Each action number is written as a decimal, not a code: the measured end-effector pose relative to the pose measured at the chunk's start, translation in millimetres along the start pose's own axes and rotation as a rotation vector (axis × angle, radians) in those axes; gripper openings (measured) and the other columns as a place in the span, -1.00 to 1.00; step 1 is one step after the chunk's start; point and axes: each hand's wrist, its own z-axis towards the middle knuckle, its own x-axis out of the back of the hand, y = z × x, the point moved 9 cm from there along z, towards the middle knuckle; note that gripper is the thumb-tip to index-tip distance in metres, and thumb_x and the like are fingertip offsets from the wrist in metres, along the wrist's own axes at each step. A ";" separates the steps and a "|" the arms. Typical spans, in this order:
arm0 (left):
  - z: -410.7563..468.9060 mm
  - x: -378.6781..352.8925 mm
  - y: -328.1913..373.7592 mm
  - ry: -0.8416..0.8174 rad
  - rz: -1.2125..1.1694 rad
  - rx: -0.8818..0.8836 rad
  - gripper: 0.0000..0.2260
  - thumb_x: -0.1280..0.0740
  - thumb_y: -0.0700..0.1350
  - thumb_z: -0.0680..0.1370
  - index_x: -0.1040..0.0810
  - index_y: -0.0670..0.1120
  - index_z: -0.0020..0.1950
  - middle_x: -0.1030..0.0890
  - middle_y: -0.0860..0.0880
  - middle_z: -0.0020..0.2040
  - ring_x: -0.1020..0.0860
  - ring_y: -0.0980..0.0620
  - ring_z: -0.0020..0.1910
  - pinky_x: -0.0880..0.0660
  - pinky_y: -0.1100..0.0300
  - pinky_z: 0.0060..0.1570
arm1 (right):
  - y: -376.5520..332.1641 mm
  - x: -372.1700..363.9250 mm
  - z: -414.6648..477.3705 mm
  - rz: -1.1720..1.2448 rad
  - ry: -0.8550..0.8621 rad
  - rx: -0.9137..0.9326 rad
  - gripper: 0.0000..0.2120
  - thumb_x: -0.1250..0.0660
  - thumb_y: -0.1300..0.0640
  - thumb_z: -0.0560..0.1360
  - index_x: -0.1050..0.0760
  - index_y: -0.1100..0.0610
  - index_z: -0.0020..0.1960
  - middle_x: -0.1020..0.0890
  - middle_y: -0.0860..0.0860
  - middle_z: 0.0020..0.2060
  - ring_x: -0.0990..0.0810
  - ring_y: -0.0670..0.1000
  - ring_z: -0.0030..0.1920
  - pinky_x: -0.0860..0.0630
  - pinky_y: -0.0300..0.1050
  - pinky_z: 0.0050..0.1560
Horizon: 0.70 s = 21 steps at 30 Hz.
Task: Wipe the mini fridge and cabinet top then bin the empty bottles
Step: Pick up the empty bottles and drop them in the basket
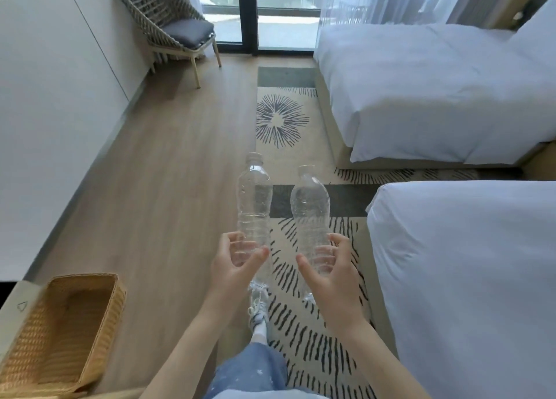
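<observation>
- A bedroom with a wooden floor (168, 157), a patterned rug (301, 323) and white beds (421, 97) on the right.
- Two clear capped bottles are held upright over the rug. The left hand (237, 257) grips the left bottle (254, 197) low down, and the right hand (331, 266) grips the right bottle (310, 206), fingers curled round each.
- Both look empty, so binning seems begun but not done.
- A wicker basket (66, 323) sits at the lower left; I cannot tell whether it is the bin.
- No fridge is in view, so the wiping cannot be judged.

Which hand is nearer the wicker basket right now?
Left. The left hand, gripping one empty bottle, is up and to the right of the wicker basket; the right hand, gripping the other bottle, is farther right, beside the near bed.
</observation>
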 end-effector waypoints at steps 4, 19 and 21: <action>108.7 4.9 15.0 0.009 -0.003 -0.016 -0.37 -0.46 0.37 0.21 -0.44 0.12 0.17 -0.63 0.08 0.07 -0.63 0.25 -0.02 -0.51 0.25 -0.07 | -11.8 -43.2 103.8 0.011 -0.005 0.039 -0.49 -0.51 -0.10 0.45 -0.31 -0.08 0.25 -0.61 -0.13 -0.11 -0.62 -0.20 -0.09 -0.54 -0.37 -0.12; 429.6 62.4 95.7 0.248 -0.066 0.002 -0.41 -0.48 0.35 0.19 -0.46 0.15 0.13 -0.66 0.11 0.03 -0.65 0.24 -0.04 -0.53 0.30 -0.13 | -86.9 -204.5 454.4 0.043 -0.192 0.141 -0.40 -0.49 -0.21 0.39 -0.29 -0.11 0.30 -0.60 -0.14 -0.03 -0.61 -0.18 -0.08 -0.57 -0.28 -0.08; 459.3 74.7 92.2 0.332 -0.096 0.029 -0.41 -0.47 0.33 0.19 -0.46 0.14 0.13 -0.66 0.09 0.03 -0.64 0.24 -0.03 -0.53 0.27 -0.05 | -93.9 -240.4 497.2 0.038 -0.272 0.174 -0.40 -0.52 -0.15 0.40 -0.29 -0.11 0.29 -0.59 -0.14 -0.04 -0.61 -0.17 -0.08 -0.59 -0.24 -0.07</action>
